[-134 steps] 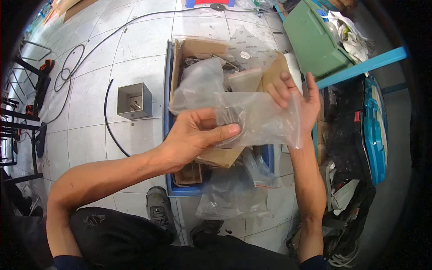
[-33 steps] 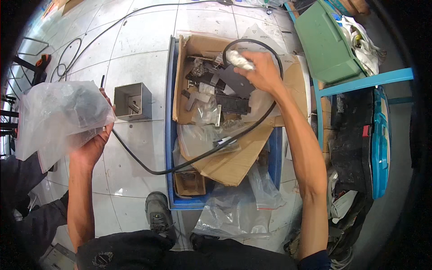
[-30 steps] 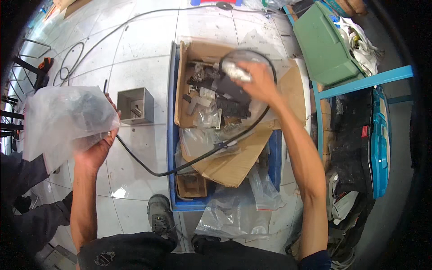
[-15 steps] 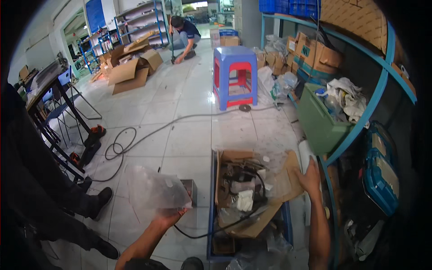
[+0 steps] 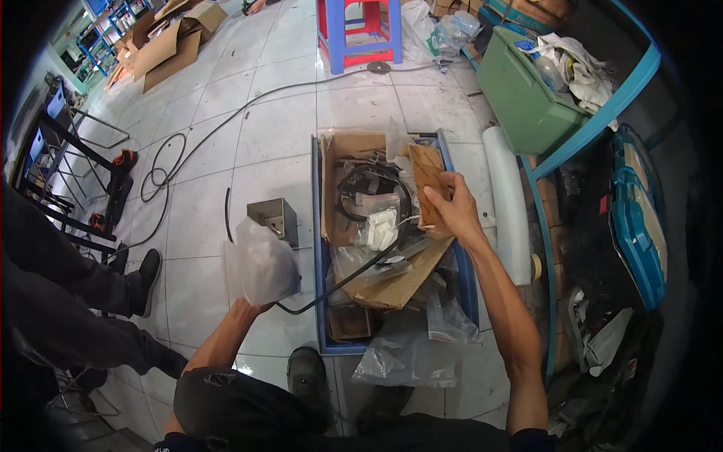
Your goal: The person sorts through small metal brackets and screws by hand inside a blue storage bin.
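My left hand (image 5: 251, 303) is closed on a clear, puffed-out plastic bag (image 5: 260, 264), which hides most of its fingers. Just beyond the bag, an open grey metal box (image 5: 280, 218) rests on the floor. My right hand (image 5: 456, 206) pinches a brown cardboard flap (image 5: 428, 179) between thumb and fingers, holding it tilted up at the right side of a blue crate (image 5: 321, 331). Inside the crate, a cardboard box (image 5: 361, 143) holds a coiled black cable (image 5: 348, 215), small plastic bags and a bag of white pieces (image 5: 381, 230).
A white roll (image 5: 506, 203) lies right of the crate, beside a blue rack frame (image 5: 595, 124). Beyond stand a green bin (image 5: 520, 83) and a blue-red stool (image 5: 360, 34). Cable (image 5: 252, 102) winds across the floor. Another person's legs (image 5: 83, 301) are at left.
The view has tipped downward. My right hand has moved left from beside the white roll and now holds the cardboard flap up. My left hand keeps the bag; more of the metal box shows.
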A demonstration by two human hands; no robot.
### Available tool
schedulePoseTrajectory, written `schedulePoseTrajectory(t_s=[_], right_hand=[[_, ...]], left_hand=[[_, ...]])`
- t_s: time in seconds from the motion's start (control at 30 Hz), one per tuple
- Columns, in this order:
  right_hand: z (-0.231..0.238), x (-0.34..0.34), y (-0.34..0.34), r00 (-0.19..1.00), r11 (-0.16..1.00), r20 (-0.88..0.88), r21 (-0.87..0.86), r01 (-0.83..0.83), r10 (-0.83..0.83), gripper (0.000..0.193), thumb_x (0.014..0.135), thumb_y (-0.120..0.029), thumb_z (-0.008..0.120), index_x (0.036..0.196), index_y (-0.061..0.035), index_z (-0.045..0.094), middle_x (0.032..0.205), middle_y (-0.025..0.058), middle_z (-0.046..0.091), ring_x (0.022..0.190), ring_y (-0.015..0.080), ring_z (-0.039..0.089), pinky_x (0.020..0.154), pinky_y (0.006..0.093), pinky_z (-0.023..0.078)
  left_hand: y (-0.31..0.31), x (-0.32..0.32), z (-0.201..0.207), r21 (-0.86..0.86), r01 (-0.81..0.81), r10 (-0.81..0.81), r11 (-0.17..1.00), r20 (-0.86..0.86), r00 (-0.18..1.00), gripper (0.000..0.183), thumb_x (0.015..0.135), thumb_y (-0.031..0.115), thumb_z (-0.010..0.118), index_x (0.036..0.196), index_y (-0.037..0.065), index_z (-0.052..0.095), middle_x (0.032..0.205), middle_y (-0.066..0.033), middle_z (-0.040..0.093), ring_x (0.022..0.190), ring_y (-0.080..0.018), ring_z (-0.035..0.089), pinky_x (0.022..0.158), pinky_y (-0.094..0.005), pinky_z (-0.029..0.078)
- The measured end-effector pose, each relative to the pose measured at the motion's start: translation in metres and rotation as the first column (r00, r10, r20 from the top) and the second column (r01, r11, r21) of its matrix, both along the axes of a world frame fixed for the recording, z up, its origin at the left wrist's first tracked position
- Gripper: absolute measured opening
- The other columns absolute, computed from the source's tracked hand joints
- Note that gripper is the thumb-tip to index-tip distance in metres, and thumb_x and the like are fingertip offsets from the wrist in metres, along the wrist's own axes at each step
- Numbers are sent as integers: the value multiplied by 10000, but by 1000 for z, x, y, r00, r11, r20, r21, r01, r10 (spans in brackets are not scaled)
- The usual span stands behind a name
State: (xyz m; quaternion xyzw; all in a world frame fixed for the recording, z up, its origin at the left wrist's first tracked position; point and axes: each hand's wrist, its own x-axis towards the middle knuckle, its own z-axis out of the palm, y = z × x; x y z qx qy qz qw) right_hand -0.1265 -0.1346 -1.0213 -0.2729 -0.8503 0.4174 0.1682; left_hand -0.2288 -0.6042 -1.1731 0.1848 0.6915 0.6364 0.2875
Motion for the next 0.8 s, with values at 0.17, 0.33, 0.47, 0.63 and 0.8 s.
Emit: schedulePoseTrajectory(t_s=[0.17,0.33,0.47,0.63,0.8], right_hand=[[13,-9,-20,992,990,113,-120,76,-62,948,840,-556,803,1465,63,449,1392,289,600,1308,404,593,1093,431,475],[23,-12,-19,948,988,318,-138,72,-25,1176,787,-665,803,1560,69,306,1468,332,522,1362,401,558,1116,422,465],[22,-20,-31,943,994,330,-73,82,-54,1253,698,-638,857,1561,56,271,1394,320,591,1293,427,607,1090,451,483],[27,-29,-34,871,993,484,116,33,-86,1272,576,-590,921,1521,25,332,1346,297,629,1249,420,635,1048,470,513],[39,-27,-19,850,966,484,239,101,-209,1207,529,-553,933,1468,12,426,1274,266,681,1187,407,674,1016,463,537]], left_hand=[[12,-9,3,184,-178,-20,967,748,663,622,1052,569,497,1491,129,506,1462,-103,567,1340,-275,544,1146,-510,431],[67,-16,91,-221,-456,397,862,-264,879,643,1043,609,524,1358,52,595,1318,-143,656,1166,-259,638,979,-409,512],[142,-66,203,-683,-153,-245,714,-448,860,661,954,643,630,1077,0,718,1074,-225,736,1013,-384,710,879,-441,565],[200,-110,162,-859,-108,-480,501,-379,791,615,829,573,712,953,-29,743,951,-262,748,958,-450,732,855,-516,579],[221,-123,197,-737,-81,-322,671,-388,863,530,792,436,666,929,-66,760,965,-297,749,947,-449,739,861,-500,577]])
